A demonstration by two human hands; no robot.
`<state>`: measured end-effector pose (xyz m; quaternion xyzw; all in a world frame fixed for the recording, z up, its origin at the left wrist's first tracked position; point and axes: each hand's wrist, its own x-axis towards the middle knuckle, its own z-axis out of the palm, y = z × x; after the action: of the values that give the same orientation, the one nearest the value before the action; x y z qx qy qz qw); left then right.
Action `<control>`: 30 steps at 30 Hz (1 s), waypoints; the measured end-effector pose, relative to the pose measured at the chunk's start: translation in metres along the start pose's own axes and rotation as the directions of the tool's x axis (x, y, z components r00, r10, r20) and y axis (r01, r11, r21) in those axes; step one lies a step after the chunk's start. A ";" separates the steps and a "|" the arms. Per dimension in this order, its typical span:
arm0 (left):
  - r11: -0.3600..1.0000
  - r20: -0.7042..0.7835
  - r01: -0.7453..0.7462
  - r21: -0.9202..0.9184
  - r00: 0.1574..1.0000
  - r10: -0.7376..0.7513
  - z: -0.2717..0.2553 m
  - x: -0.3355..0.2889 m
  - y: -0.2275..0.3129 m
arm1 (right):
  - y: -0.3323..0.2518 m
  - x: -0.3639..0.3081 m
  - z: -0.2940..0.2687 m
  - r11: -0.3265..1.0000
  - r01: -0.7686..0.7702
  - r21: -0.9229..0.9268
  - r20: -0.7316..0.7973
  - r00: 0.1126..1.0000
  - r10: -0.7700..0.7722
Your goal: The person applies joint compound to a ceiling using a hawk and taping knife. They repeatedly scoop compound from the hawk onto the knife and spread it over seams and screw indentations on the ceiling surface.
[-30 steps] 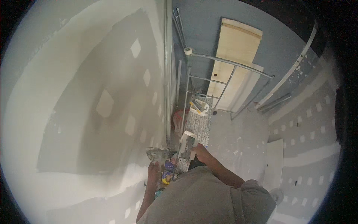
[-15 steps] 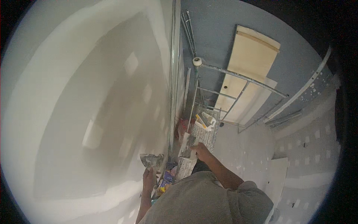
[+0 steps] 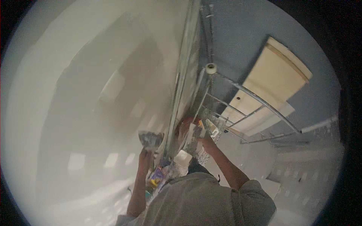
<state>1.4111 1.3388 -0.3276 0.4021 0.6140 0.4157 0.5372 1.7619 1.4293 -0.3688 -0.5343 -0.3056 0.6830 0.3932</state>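
Note:
On the left, my left hand (image 3: 144,159) grips a wide taping knife (image 3: 150,140), its broad blade raised near the pale wall and smeared with grey. My right hand (image 3: 205,141) is closed on a flat, pale tool with a grey-smeared middle, which looks like a second wide drywall knife (image 3: 195,135); blur hides its handle. The two tools are apart, with a vertical metal corner strip (image 3: 177,101) standing between them. Below the right-hand tool is a whitish square object (image 3: 183,158), its kind unclear.
A scaffold frame (image 3: 249,94) with a white wheel (image 3: 211,68) stands ahead right. Beyond it, a cream panel (image 3: 273,71) leans on a blue-grey wall. A reddish object (image 3: 183,129), a white and yellow item (image 3: 212,128) and purple-yellow packages (image 3: 157,175) lie around the narrow platform.
The view has tilted and shifted. My left hand and its knife appear higher; my right hand's tool appears slightly higher too. The whitish square object has come into sight.

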 end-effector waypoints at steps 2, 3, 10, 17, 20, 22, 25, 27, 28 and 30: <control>0.996 0.049 -0.064 -0.056 0.997 0.067 0.026 0.017 0.036 | -0.017 0.004 -0.007 0.999 0.004 0.037 0.046 0.999 -0.005; 0.997 0.016 -0.056 -0.058 0.998 0.057 0.029 0.022 0.050 | -0.029 0.014 -0.004 0.996 0.022 0.085 0.096 0.995 -0.030; 0.960 -0.085 -0.256 0.117 0.960 0.266 0.011 0.007 0.098 | -0.119 -0.019 0.078 0.948 -0.005 -0.318 0.052 0.998 0.023; 0.991 -0.174 -0.059 0.123 0.981 0.080 -0.036 -0.017 0.043 | -0.030 0.020 0.090 0.620 0.060 -0.782 0.106 0.994 0.038; 0.950 -0.109 -0.258 -0.177 0.964 0.242 -0.065 -0.033 0.005 | -0.014 0.039 0.103 0.953 -0.098 -0.285 0.166 0.975 0.150; 0.936 -0.055 -0.296 -0.189 0.955 0.291 -0.079 -0.028 -0.023 | -0.082 -0.010 0.134 0.861 -0.102 -0.499 0.411 0.847 0.338; 0.846 -0.006 -0.305 -0.438 0.942 0.337 -0.085 -0.037 -0.037 | -0.069 -0.026 0.153 0.888 -0.099 -0.450 0.281 0.928 0.246; 0.570 0.161 -0.154 -0.807 0.872 0.463 -0.101 0.001 -0.097 | -0.095 -0.068 0.172 0.882 -0.195 -0.429 0.190 0.935 0.299; 0.660 0.123 -0.202 -0.724 0.903 0.412 -0.100 -0.006 -0.091 | -0.063 -0.068 0.168 0.948 0.282 -0.150 0.433 0.880 -0.194; 0.805 0.003 -0.285 -0.520 0.942 0.336 -0.086 -0.034 -0.041 | -0.076 -0.018 0.164 0.942 0.058 -0.331 0.332 0.941 0.058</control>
<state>1.3268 1.2861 -0.3489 0.3588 0.3808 0.6265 0.5777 1.6209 1.4528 -0.2563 -0.4685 -0.4802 0.7022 0.2382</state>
